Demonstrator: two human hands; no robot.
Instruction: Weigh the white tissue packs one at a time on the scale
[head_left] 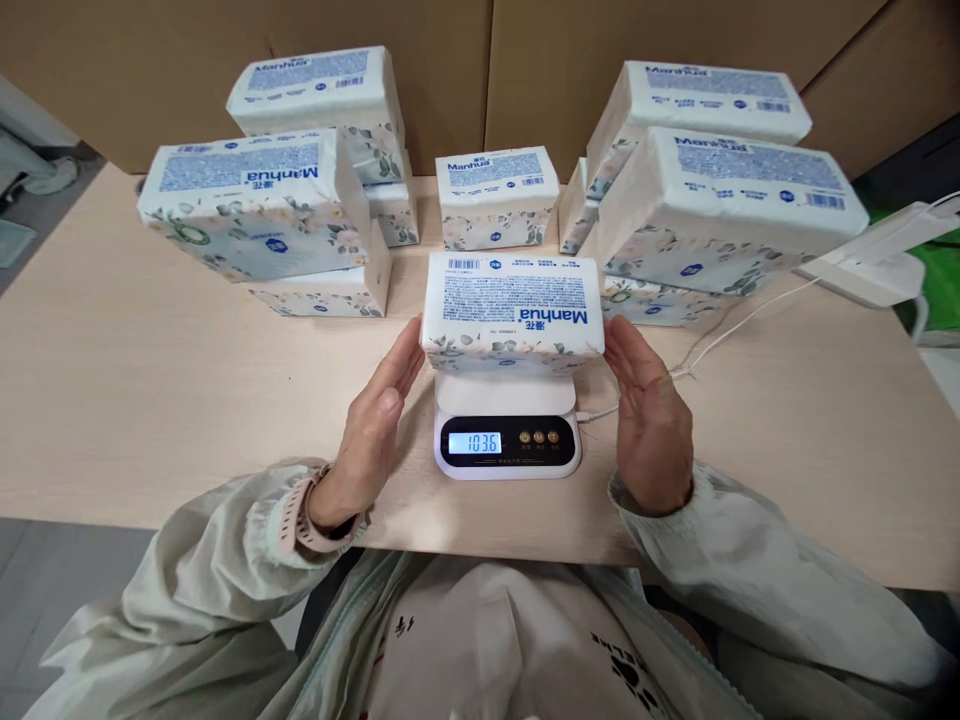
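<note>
A pack of tissues (514, 305) with blue print and a floral band sits on a white kitchen scale (506, 395). The scale's lit display (474, 443) reads 103.6. My left hand (367, 435) is at the pack's left end, its fingers straight and palm turned inward. Mirroring it, my right hand (651, 430) is at the right end with extended fingers. Fingertips of both hands are at the pack's sides; whether they press on it I cannot tell. A pale watch strap (298, 515) circles my left wrist.
Stacked tissue packs stand at the back left (247, 205) and back right (735, 190), with another pack (496, 200) between them. Behind is a cardboard wall (435, 80). A white cable (739, 330) runs from the scale to a power strip (885, 250) on the right.
</note>
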